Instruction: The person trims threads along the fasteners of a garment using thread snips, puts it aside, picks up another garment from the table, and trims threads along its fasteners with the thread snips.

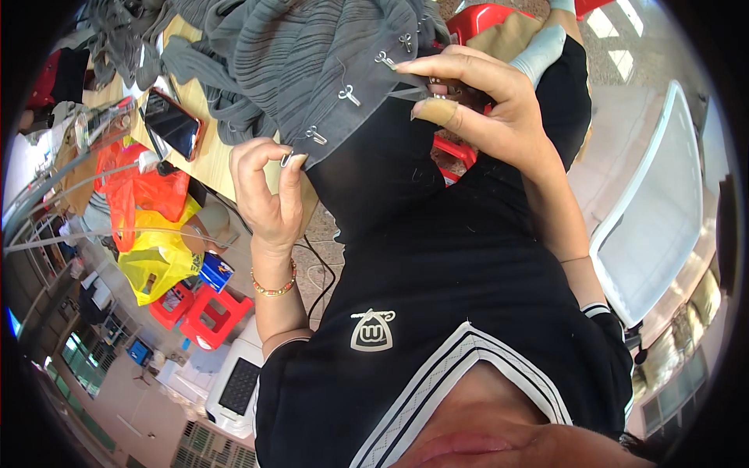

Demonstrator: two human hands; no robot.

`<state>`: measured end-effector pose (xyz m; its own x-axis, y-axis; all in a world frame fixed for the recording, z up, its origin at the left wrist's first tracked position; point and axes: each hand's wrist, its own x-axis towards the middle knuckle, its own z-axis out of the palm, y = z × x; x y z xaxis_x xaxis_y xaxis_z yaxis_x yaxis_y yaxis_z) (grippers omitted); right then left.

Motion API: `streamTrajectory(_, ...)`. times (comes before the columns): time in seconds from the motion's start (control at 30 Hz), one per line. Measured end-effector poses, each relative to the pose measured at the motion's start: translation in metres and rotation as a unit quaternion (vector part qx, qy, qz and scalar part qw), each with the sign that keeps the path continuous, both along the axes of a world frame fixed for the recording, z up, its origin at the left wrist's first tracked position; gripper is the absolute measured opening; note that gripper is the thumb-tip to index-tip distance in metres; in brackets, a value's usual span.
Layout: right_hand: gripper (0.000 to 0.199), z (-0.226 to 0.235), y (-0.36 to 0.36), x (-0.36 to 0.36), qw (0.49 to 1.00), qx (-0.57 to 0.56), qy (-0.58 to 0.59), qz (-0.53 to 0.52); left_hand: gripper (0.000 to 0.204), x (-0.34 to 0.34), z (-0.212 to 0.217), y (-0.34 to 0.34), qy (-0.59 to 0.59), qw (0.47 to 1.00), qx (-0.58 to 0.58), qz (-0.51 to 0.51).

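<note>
A grey pleated garment hangs off the wooden table onto my lap, with several small metal hooks sewn along its edge. My left hand pinches that edge near one hook between thumb and forefinger. My right hand holds the same edge further right, fingers closed on the fabric and a thin thread; its thumb wears a tan cover. A beaded bracelet circles my left wrist.
A phone lies on the table beside the cloth. Orange and yellow plastic bags hang at the left, above red plastic stools. A white chair stands to the right. A red stool sits at the top.
</note>
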<state>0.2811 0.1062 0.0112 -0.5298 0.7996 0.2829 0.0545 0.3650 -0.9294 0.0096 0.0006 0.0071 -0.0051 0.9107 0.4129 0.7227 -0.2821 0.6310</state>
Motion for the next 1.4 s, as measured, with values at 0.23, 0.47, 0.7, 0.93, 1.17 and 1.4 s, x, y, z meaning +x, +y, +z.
streamTrajectory(0.23,0.034,0.009,0.002,-0.018,0.999,-0.009,-0.021,0.036,0.023,-0.026,-0.017,-0.014,0.038,0.998,-0.054,0.018)
streamTrajectory(0.47,0.035,0.024,0.014,-0.022,0.998,0.049,-0.041,0.017,0.026,-0.011,0.050,0.023,-0.075,0.997,-0.010,-0.009)
streamTrajectory(0.7,0.034,0.025,0.017,-0.015,0.998,0.052,-0.023,-0.020,0.027,0.044,0.053,0.042,0.017,0.997,0.057,0.040)
streamTrajectory(0.93,0.037,0.023,0.001,-0.002,1.000,0.007,0.001,0.003,0.016,0.060,0.038,0.029,-0.036,0.993,0.087,0.073)
streamTrajectory(1.17,0.036,0.028,0.001,0.003,0.999,0.030,-0.007,-0.012,0.008,0.060,0.034,0.023,-0.132,0.986,0.058,0.084)
streamTrajectory(1.4,0.035,0.025,0.011,-0.015,0.991,0.120,-0.049,-0.017,0.003,0.048,0.031,0.034,-0.197,0.976,0.040,0.080)
